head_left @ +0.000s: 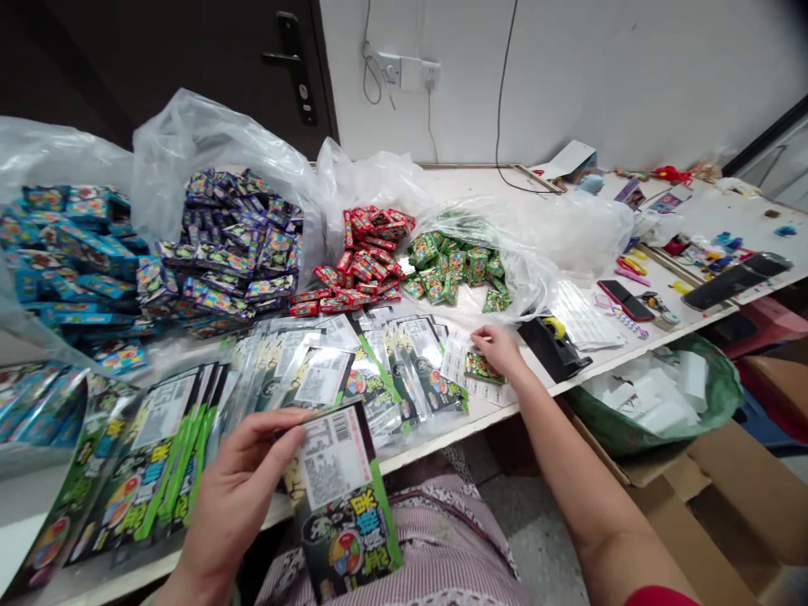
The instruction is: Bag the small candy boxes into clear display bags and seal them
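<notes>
My left hand (246, 488) pinches the top edge of a black-and-green printed candy pouch (344, 513) over my lap, its white label facing me. At the table's front edge my right hand (498, 347) has its thumb and fingertips pressed together; whatever lies between them is too small to make out. Below that hand, a small green candy packet (483, 368) rests on a sheet of round clear stickers (454, 358). Many similar pouches (321, 374) lie overlapping between my hands, and a further row of pouches (151, 446) leans to the left.
Plastic bags spill blue boxes (94, 252), purple boxes (246, 244), red boxes (366, 261) and green packets (454, 265) along the back. Right of my hand are a black tape dispenser (555, 345) and a phone (626, 300). Below stand a green waste bag (662, 404) and cardboard box (713, 505).
</notes>
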The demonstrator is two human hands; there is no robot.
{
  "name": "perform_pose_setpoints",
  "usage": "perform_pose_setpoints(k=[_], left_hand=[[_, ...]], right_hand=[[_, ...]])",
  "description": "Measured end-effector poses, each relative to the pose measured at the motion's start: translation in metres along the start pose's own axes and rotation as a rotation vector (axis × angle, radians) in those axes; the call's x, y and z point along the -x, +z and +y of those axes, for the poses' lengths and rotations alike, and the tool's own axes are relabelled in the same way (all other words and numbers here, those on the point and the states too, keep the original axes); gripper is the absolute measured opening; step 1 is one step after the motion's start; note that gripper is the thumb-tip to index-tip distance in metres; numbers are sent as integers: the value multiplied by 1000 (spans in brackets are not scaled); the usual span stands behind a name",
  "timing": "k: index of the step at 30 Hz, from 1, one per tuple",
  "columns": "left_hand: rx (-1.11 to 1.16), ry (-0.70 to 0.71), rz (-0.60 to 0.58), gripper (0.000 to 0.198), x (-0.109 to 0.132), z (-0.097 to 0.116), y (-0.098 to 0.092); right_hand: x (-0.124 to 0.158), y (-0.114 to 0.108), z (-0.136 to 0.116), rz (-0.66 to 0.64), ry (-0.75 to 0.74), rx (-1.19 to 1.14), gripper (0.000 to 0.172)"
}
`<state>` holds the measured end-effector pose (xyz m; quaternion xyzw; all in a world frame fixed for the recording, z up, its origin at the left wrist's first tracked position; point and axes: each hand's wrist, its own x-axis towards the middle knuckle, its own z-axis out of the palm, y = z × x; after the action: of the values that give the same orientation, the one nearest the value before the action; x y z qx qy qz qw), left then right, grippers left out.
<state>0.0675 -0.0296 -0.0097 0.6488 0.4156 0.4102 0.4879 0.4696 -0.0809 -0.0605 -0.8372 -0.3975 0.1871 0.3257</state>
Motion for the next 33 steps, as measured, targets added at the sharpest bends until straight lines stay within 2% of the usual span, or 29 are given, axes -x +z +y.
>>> perform_pose_setpoints(k=[2, 5, 6, 8, 10, 13, 18, 28, 31, 33], left_hand=[[17, 30, -28, 10, -1, 5, 5], [43, 69, -44, 7, -2, 15, 15], [47, 69, -51, 6, -2, 18, 18], [57, 68, -65, 6, -2, 24, 23], [63, 78, -82, 7, 0, 27, 24], [87, 96, -99, 7, 5, 30, 23], [109, 103, -103, 9, 9, 33, 19], [98, 154, -58, 10, 6, 27, 24], [71, 167, -48, 9, 5, 27, 23], [53, 187, -67, 10, 5, 28, 21]], right_hand=[[10, -7, -13, -47, -17, -90, 21], [36, -13, -59, -201, -126, -240, 30], [47, -14, -79, -277, -190, -297, 33], [70, -13, -122, -530, -390, -408, 30], [89, -8, -159, -657, -549, -396, 23], [103, 6, -193, -684, -675, -309, 17], [100, 25, -202, -706, -633, -233, 15], [100, 33, -200, -696, -602, -205, 17], [90, 40, -197, -809, -500, -298, 13], [83, 46, -195, -981, -322, -412, 10]])
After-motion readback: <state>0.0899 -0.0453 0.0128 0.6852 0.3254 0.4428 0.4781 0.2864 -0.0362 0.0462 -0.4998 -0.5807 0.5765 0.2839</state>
